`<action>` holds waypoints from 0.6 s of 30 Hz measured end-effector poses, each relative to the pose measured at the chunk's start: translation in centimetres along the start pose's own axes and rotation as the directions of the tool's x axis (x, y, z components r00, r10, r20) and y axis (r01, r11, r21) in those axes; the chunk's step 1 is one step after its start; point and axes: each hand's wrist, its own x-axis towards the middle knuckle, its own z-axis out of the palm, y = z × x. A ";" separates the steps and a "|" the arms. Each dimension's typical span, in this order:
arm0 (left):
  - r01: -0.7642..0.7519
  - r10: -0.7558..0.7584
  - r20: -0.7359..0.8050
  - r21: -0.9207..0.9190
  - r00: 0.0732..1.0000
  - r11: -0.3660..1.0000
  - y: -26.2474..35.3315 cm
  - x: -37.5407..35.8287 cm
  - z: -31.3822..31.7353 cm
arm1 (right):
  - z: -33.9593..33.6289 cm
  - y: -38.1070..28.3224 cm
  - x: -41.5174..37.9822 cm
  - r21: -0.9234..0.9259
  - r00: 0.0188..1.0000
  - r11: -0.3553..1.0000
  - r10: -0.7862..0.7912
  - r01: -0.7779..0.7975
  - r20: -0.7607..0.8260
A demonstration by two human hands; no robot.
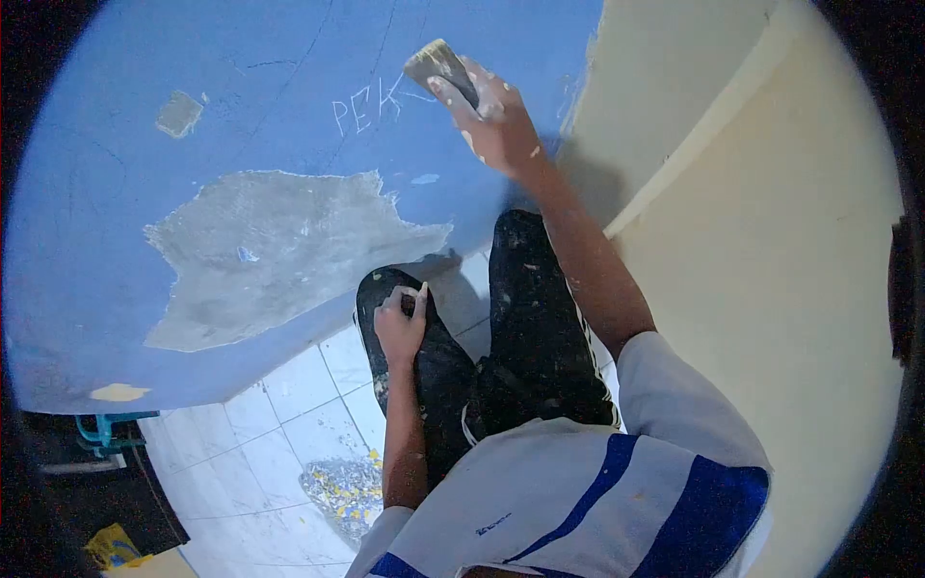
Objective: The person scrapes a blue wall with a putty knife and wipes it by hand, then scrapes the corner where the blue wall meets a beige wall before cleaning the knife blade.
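Up against the blue wall (241, 125), my right hand (496, 120) grips a worn, greyish block (443, 69) with a pale yellowish end. White scratched letters (366, 108) are on the wall just left of it. My left hand (402, 323) rests near my left knee on dark, paint-spotted trousers, its fingers curled with thumb and finger raised; whether it holds anything small cannot be made out. A large bare grey patch (279, 255) with ragged edges lies on the wall left of my hands. Pale specks of paint or plaster mark the right hand.
A smaller grey patch (180, 114) is at the upper left. White floor tiles (260, 453) carry scattered grey and yellow flakes (344, 491). A cream wall (771, 289) stands on the right. A teal object (101, 433) and a yellow item (113, 547) are at the lower left.
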 end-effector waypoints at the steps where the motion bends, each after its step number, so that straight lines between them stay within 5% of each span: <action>1: 0.014 -0.014 0.006 -0.020 1.000 1.000 0.0 0.1 0.1 | 0.1 0.3 -0.8 0.007 1.000 1.000 -0.004 0.004 0.028; 2: 0.020 -0.020 0.015 -0.040 1.000 0.999 -0.1 0.1 0.3 | 0.3 0.6 -1.8 0.016 0.998 1.000 -0.009 0.008 0.057; 4: 0.040 -0.038 0.026 -0.078 0.999 0.996 -0.4 0.1 0.4 | 0.5 0.7 -4.3 0.175 0.959 0.954 0.207 -0.242 0.192; 6: 0.030 -0.030 -0.004 -0.042 1.000 0.999 0.0 -0.1 0.0 | 1.4 1.5 -6.4 0.176 0.960 0.958 0.191 -0.228 0.203; 8: 0.020 -0.021 -0.028 -0.023 0.999 1.000 0.4 0.1 -0.1 | 2.3 3.0 -7.3 0.003 0.996 0.999 -0.049 0.049 0.079; 18: -0.020 0.020 0.017 0.020 1.000 1.000 0.2 0.1 0.1 | 1.3 0.4 -4.1 0.101 0.999 0.995 -0.024 0.021 0.024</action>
